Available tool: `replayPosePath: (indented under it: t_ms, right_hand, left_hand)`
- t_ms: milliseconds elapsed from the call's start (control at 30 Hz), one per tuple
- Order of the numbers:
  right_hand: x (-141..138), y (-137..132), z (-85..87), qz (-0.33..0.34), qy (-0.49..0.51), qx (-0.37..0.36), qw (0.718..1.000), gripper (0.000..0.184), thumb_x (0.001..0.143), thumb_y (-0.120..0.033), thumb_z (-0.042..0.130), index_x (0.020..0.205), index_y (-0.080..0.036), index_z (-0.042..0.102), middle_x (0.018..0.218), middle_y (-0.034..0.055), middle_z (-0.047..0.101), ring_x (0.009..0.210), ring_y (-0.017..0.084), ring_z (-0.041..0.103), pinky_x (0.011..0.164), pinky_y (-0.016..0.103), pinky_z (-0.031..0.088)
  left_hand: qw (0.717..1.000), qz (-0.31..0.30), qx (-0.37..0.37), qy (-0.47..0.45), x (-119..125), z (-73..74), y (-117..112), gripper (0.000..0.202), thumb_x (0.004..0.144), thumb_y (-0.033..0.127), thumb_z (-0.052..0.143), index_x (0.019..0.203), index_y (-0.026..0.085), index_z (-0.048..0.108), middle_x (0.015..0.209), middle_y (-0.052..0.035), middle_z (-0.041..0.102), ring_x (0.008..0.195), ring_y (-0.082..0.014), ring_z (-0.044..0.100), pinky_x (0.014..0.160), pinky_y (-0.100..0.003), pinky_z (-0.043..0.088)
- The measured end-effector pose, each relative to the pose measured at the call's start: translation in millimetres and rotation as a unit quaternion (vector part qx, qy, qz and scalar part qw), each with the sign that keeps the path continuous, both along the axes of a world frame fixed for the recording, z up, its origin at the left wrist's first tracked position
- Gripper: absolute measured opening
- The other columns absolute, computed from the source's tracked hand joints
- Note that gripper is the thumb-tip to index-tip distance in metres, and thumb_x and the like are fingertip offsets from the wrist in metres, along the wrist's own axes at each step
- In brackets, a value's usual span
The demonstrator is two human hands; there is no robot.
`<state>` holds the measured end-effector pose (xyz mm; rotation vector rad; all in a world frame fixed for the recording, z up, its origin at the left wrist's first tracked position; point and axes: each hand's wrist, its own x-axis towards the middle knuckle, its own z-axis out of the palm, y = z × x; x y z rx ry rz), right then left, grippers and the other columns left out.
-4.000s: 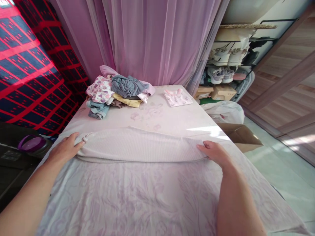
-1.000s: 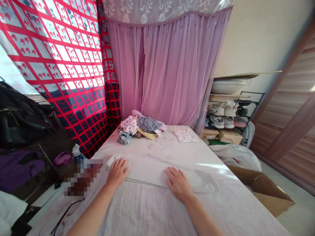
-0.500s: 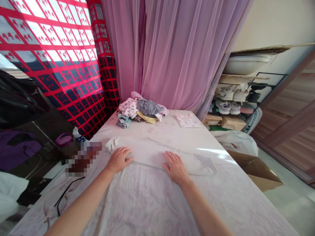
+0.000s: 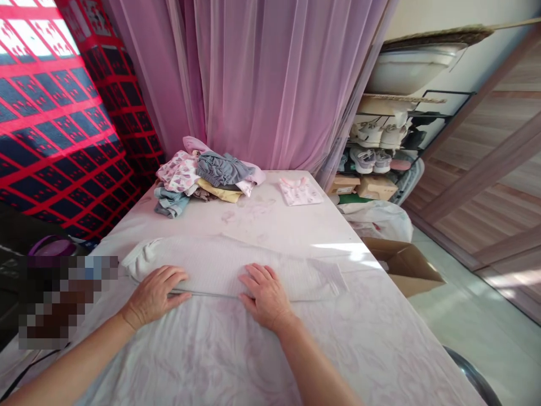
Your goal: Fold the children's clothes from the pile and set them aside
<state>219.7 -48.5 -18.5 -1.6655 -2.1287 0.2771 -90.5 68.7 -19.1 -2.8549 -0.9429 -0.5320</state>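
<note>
A pale ribbed garment (image 4: pixel 228 264), folded lengthwise, lies across the table (image 4: pixel 270 225), which is covered with a faint pink floral cloth. My left hand (image 4: pixel 154 287) rests flat on the garment's near edge toward its left end, fingers spread. My right hand (image 4: pixel 264 293) lies flat on the same edge near the middle, fingers apart. Neither hand holds anything. The garment's right end (image 4: pixel 329 279) extends past my right hand.
A heap of unfolded clothes (image 4: pixel 203 175) sits at the table's far left, a small folded pink garment (image 4: pixel 300 190) at the far right. Pink curtain (image 4: pixel 262 79) behind. Cardboard box (image 4: pixel 406 265) and white bag (image 4: pixel 376 217) on the floor at right, shoe rack (image 4: pixel 380 146) beyond.
My hands moved from the garment's two ends toward its middle and left part, pressing flat. The camera first rose, then tilted back down and nearer.
</note>
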Motion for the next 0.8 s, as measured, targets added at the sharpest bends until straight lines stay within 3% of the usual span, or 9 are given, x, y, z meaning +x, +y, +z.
replayPosePath:
  t_ms: [300, 533, 667, 800]
  right_hand:
    - [2.6, -2.0, -3.7, 0.015, -0.013, -0.01, 1.0, 0.041, 0.092, -0.038, 0.054, 0.131, -0.024, 0.06, 0.147, 0.008, 0.05, 0.138, 0.027, 0.039, 0.116, 0.048, 0.025]
    - [5.0, -1.4, -15.6, 0.013, -0.025, 0.047, 0.998, 0.04, 0.088, -0.03, 0.059, 0.126, -0.021, 0.061, 0.141, 0.0104, 0.056, 0.133, 0.028, 0.046, 0.113, 0.05, 0.031]
    - [6.7, -3.1, -18.4, 0.018, -0.017, 0.093, 0.995, 0.028, 0.087, -0.023, 0.057, 0.113, -0.02, 0.064, 0.131, 0.0108, 0.062, 0.126, 0.026, 0.052, 0.109, 0.048, 0.037]
    - [5.4, -5.2, -18.0, 0.034, -0.028, 0.127, 0.991, 0.015, 0.09, -0.02, 0.053, 0.098, -0.022, 0.066, 0.124, 0.0098, 0.066, 0.12, 0.025, 0.057, 0.105, 0.048, 0.04]
  left_hand:
    - [1.0, 0.014, -0.02, 0.017, 5.1, 3.6, -6.4, 0.034, 0.089, 0.052, 0.055, 0.099, 0.021, 0.064, 0.097, -0.0057, 0.068, 0.092, -0.0216, 0.062, 0.083, -0.036, 0.05]
    - [0.999, 0.012, -0.031, -0.017, 8.7, 4.5, -9.4, 0.023, 0.087, 0.042, 0.058, 0.094, 0.02, 0.057, 0.094, -0.0055, 0.065, 0.09, -0.0215, 0.06, 0.082, -0.035, 0.048]
    - [0.998, 0.0, -0.047, -0.032, 9.5, 6.5, -11.3, 0.008, 0.085, 0.025, 0.052, 0.091, 0.02, 0.054, 0.094, -0.0056, 0.064, 0.089, -0.021, 0.058, 0.082, -0.036, 0.047]
    - [0.996, -0.029, -0.065, -0.049, 2.2, 5.3, -12.2, 0.011, 0.081, 0.018, 0.052, 0.091, 0.02, 0.054, 0.098, -0.006, 0.064, 0.093, -0.0207, 0.058, 0.086, -0.036, 0.047]
